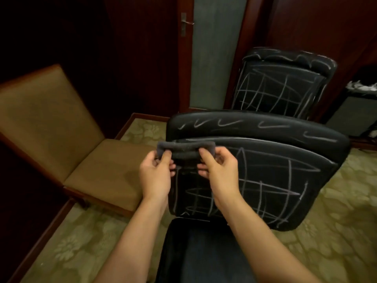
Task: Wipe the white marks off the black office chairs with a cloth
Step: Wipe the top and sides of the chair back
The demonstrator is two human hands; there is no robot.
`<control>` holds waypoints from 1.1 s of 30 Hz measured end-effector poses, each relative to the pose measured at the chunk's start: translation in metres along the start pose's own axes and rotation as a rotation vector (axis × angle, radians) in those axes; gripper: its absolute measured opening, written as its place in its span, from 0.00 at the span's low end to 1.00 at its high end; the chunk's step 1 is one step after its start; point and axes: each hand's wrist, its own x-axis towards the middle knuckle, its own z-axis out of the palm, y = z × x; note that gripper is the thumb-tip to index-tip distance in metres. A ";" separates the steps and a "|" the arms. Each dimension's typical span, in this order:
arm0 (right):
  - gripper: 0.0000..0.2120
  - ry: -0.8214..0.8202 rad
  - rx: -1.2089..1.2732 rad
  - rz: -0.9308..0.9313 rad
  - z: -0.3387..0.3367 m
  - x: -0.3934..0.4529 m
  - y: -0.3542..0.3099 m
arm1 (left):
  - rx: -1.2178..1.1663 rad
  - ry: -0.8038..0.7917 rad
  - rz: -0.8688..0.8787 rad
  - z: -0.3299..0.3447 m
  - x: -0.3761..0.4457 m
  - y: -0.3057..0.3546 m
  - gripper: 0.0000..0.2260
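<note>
My forearms reach forward over the near black chair's seat (204,252), left hand (156,173) and right hand (219,172) each pinching an end of a folded dark grey cloth (185,150) held before its backrest (265,170). White marks (275,180) cover that backrest and the far black chair (283,82), so no wiping seems done

Dim room: a tan upholstered wooden chair (81,148) stands on green floral-patterned carpet (336,221), beside dark reddish wood-panelled walls (132,58) and a frosted-glass door (216,52).
</note>
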 end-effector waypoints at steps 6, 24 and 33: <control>0.11 0.153 -0.411 -0.150 0.030 0.035 -0.041 | 0.256 -0.033 0.188 0.013 0.061 0.025 0.09; 0.15 -0.009 -0.881 -0.389 0.019 0.104 -0.045 | 0.784 0.061 0.714 0.035 0.075 0.017 0.23; 0.11 -0.083 -0.945 -0.420 -0.002 0.096 -0.041 | 0.740 0.272 0.654 0.063 0.060 -0.015 0.10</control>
